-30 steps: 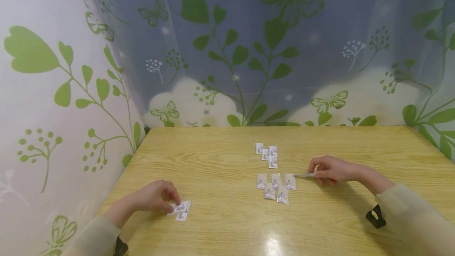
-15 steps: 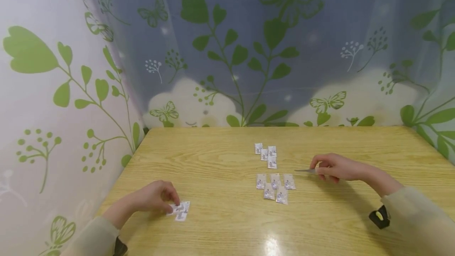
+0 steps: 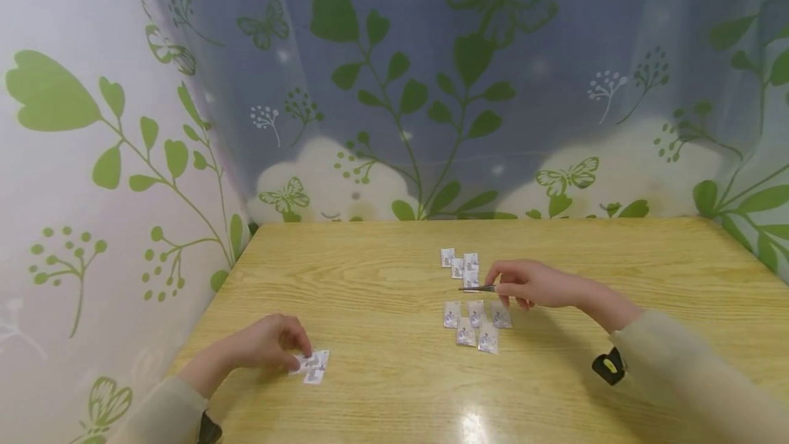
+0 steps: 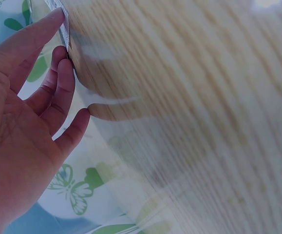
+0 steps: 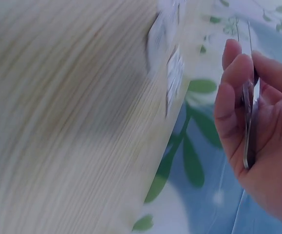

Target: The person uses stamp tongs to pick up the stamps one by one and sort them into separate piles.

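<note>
My right hand (image 3: 539,284) holds a pair of metal tweezers (image 3: 477,288) between thumb and fingers, pointing left above the table. In the right wrist view the slim prongs of the tweezers (image 5: 249,44) stand apart, with nothing seen between them. Under and behind the tweezers lie several small white printed packets (image 3: 471,263). Just in front is a second group of small beige-and-white packets (image 3: 465,333), laid in staggered rows. At the left, my left hand (image 3: 265,342) rests its fingertips on a few white printed packets (image 3: 314,374), partly hiding them.
A light wood-grain table (image 3: 382,293) carries everything. Behind it hangs a blue-and-white curtain (image 3: 394,88) with green leaves, and a similar pale one (image 3: 55,177) flanks the left side. Black wrist devices (image 3: 609,366) sit at the sleeves.
My right hand first lifts the tweezers slightly away from the front group's right end, then moves them left, over the gap between the two groups. The left hand stays put.
</note>
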`<state>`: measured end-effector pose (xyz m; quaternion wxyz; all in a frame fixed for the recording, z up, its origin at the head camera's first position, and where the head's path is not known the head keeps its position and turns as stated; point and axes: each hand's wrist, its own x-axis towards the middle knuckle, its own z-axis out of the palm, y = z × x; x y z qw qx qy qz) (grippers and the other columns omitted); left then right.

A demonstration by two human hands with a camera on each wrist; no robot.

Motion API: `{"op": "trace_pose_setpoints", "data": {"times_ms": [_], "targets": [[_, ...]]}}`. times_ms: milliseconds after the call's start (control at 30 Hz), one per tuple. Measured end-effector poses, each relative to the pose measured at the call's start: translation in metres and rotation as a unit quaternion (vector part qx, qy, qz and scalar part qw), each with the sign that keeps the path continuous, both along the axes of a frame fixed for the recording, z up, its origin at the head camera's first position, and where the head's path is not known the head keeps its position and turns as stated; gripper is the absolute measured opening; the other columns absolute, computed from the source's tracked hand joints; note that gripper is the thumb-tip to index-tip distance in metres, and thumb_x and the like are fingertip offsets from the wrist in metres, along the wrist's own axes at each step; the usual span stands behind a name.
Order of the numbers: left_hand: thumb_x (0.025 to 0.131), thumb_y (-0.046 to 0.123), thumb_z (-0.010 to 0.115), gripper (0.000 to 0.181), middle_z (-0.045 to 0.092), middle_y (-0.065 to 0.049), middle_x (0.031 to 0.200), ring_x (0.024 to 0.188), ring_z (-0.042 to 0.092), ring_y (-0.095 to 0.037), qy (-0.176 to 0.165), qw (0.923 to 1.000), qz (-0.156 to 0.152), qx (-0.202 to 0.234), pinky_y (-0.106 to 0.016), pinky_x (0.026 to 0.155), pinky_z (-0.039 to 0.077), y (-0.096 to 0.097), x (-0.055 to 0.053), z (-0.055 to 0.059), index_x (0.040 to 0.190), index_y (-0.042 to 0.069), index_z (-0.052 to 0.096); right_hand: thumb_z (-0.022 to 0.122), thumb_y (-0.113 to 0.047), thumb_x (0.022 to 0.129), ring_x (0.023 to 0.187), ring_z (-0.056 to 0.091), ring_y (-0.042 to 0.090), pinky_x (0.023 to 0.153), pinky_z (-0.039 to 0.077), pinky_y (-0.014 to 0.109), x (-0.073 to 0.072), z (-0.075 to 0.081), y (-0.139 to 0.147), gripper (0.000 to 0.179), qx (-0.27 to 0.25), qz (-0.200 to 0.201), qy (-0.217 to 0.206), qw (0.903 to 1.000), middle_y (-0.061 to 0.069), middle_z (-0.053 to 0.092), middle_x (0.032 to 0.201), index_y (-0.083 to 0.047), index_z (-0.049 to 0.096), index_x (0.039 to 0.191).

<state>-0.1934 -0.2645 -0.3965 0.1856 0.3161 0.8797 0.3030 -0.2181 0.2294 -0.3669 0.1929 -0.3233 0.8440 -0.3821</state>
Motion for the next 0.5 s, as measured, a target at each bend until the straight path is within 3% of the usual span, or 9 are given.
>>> {"op": "trace_pose_setpoints", "data": {"times_ms": [200, 500], "targets": [[0.074, 0.008, 0.081, 0.017, 0.061, 0.006, 0.09, 0.085, 0.053, -0.011, -0.002, 1.0, 0.0, 0.005, -0.027, 0.078, 0.044, 0.001, 0.0, 0.001, 0.089, 0.013, 0.073, 0.048, -0.013, 0.103, 0.06, 0.055, 0.04, 0.054, 0.047, 0.036, -0.007, -0.002, -0.04, 0.019, 0.002, 0.02, 0.009, 0.9998, 0.012, 0.065, 0.083, -0.007, 0.056, 0.119], [0.073, 0.005, 0.08, 0.018, 0.061, 0.006, 0.09, 0.086, 0.055, -0.01, -0.009, 0.9999, 0.002, 0.01, -0.027, 0.08, 0.046, 0.0, 0.0, 0.0, 0.088, 0.01, 0.073, 0.048, -0.012, 0.103, 0.053, 0.052, 0.026, 0.051, 0.043, 0.027, -0.01, -0.017, -0.1, 0.017, -0.008, 0.042, -0.001, 0.9991, 0.008, 0.065, 0.081, -0.01, 0.058, 0.117]]}}
